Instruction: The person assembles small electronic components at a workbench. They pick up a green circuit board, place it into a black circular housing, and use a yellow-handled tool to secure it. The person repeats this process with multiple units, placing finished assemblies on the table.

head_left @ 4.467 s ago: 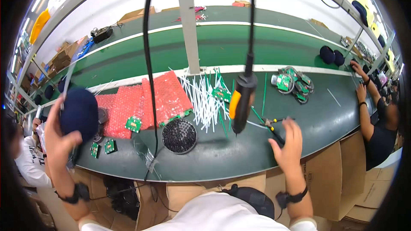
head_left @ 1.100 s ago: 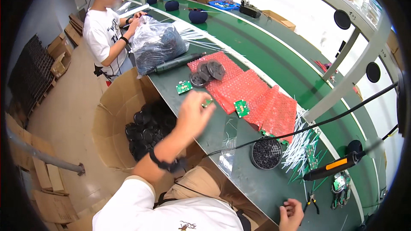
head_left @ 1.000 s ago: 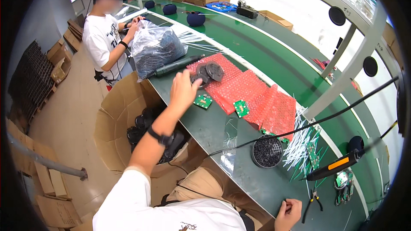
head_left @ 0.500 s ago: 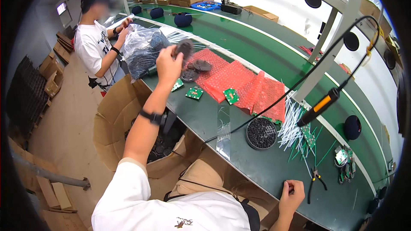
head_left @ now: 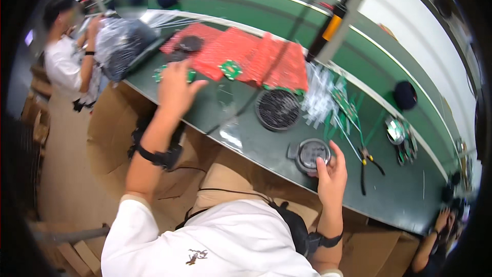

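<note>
Workbench (head_left: 246,138) inspection, taken from the head view: a long green-topped bench runs diagonally, and every position below is given relative to the round black grille disc (head_left: 278,109) lying near its front edge.

Left hand (head_left: 174,88): extended well to the left of the disc, palm down and fingers spread, over small green circuit boards (head_left: 160,74). It appears to rest on or just above them; no closed grasp is visible, and contact cannot be confirmed because of motion blur.

Right hand (head_left: 330,174): to the right of the disc and nearer the person, fingers curled around the edge of a round grey speaker unit (head_left: 312,154) that sits flat on the bench. The hand grips the unit's near rim; the unit is not lifted.

Other items: red bubble-wrap sheets (head_left: 246,54) behind the disc, a round green board (head_left: 230,68) on them, clear plastic sleeves (head_left: 319,97) just right of the disc, and cutting pliers (head_left: 368,161) beyond the speaker unit. A co-worker (head_left: 64,66) stands far left with a bagged bundle.

Assessment: the step in hand appears to be collecting a circuit board while the speaker unit is steadied. The next move would call for a firm pinch on a single board, separated cleanly from its neighbours.
</note>
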A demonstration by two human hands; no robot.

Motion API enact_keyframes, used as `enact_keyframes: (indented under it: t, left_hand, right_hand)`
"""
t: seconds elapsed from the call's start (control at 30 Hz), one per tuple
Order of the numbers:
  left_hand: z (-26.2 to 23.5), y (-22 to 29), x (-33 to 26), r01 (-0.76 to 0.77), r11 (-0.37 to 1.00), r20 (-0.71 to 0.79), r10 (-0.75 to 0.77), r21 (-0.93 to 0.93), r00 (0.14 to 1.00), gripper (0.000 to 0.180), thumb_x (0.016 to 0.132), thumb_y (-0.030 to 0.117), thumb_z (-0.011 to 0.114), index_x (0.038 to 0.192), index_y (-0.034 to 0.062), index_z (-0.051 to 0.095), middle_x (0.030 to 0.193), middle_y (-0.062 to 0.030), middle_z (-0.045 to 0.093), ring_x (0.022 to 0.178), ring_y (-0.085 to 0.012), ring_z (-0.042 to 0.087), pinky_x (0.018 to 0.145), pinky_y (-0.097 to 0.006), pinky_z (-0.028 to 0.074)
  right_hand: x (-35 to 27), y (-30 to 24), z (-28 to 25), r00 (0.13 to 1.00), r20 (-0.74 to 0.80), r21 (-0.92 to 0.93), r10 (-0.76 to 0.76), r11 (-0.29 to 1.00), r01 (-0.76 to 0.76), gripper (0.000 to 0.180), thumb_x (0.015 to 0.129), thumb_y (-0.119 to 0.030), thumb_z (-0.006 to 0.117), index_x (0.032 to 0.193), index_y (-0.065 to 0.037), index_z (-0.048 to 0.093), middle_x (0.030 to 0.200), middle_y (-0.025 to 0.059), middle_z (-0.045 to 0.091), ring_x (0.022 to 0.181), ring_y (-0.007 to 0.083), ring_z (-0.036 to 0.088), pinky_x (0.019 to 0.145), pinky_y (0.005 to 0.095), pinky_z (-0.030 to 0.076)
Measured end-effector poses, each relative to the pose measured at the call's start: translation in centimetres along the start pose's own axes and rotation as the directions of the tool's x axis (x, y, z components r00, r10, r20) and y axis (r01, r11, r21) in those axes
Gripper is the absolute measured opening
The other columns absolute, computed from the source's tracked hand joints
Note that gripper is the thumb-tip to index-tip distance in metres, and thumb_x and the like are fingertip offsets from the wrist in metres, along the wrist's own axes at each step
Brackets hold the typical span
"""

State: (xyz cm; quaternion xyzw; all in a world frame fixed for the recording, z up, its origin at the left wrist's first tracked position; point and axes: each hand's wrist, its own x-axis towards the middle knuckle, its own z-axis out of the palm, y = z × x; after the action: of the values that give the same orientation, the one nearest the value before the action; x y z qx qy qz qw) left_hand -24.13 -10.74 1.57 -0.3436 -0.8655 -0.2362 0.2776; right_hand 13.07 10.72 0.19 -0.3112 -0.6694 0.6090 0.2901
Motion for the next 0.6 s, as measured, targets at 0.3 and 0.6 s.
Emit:
enact_keyframes:
  t: [0.3,0.6]
  left_hand:
    - [4.2,-7.8,-0.7,0.021,0.999,0.171,-0.013,-0.043,0.985,0.031,0.083,0.018,0.083,0.111,0.0117,0.072,0.110,-0.0142,0.068,0.109,-0.0355,0.062,0.094,-0.046,0.048]
    - [-3.7,1.7,-4.5,0.241,0.575,0.147,-0.205,-0.782,0.968,0.043,0.087,0.002,0.076,0.127,0.0055,0.063,0.136,-0.0089,0.064,0.119,-0.0159,0.062,0.098,-0.031,0.051]
  right_hand:
    - [-1.7,-0.8,-5.7,0.985,0.145,-0.627,-0.090,0.762,0.162,0.064,0.080,-0.013,0.090,0.136,-0.004,0.062,0.083,0.0053,0.064,0.063,0.0125,0.060,0.063,0.0266,0.051]
    - [-0.4,-0.2,-0.8,0.905,0.142,-0.824,-0.400,0.459,0.332,0.071,0.063,-0.039,0.097,0.121,-0.009,0.069,0.122,0.0135,0.059,0.113,0.0342,0.057,0.094,0.0439,0.051]
